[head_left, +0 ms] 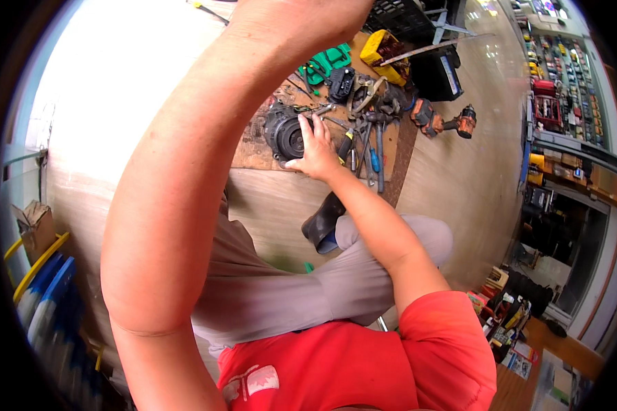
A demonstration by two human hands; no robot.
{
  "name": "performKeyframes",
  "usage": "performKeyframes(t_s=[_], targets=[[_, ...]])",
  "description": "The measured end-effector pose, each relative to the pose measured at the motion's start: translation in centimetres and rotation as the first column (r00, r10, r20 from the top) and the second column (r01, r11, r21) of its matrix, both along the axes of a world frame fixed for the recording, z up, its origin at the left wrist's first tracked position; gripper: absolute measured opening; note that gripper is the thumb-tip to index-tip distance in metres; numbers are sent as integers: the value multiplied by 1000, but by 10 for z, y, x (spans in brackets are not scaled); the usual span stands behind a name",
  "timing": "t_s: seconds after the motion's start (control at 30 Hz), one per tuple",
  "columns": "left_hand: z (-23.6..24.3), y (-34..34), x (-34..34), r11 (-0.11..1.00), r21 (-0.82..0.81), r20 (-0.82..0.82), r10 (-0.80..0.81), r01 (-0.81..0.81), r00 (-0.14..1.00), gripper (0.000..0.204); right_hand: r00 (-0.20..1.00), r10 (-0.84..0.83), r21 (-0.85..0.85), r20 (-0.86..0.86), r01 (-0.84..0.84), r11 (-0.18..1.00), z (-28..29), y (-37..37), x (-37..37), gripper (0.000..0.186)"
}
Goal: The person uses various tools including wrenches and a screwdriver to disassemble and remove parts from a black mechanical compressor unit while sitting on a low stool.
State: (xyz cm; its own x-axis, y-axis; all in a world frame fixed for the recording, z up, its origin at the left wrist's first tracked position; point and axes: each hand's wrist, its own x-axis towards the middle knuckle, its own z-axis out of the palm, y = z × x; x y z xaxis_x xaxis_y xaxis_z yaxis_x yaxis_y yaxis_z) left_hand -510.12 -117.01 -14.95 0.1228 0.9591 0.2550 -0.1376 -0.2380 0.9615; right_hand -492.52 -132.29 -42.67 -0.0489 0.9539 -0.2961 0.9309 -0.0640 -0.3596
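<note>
A black round motor part (pixel 275 130) with a ringed face lies on a stained wooden board (pixel 250 159). My right hand (pixel 317 152) spans its right side, thumb at the near edge and fingers spread over the face, holding it against the board. My left arm is raised very close to the camera and crosses the view. Only the back part of my left hand (pixel 322 17) shows at the top edge; its fingers are out of the picture. Just right of my right hand lie a yellow-and-black screwdriver (pixel 346 145), a blue-handled screwdriver (pixel 373 161) and a hammer (pixel 380 147).
Farther back are a green plastic case (pixel 329 60), a yellow bin (pixel 382 53) and a black crate (pixel 401 20). Two orange-and-black power tools (pixel 428 118) lie on the floor to the right. My crossed leg and black shoe (pixel 324 225) are close to the board. Shelves stand far right.
</note>
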Motion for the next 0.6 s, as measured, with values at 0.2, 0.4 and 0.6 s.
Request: performKeyframes(t_s=[0.2,0.4,0.6], targets=[[-13,-6,15,999,-21,2,25,-25,1000,38,999,-30,13,-25,31,999,73,-6,43,91],[-17,-30,29,954,-157,-234,-287,255,929,38,750,-175,17,-638,241,970,189,-22,47,38],[-42,-71,64,782,-228,-397,-619,580,678,49,521,-73,204,-850,454,867,198,-32,22,29]])
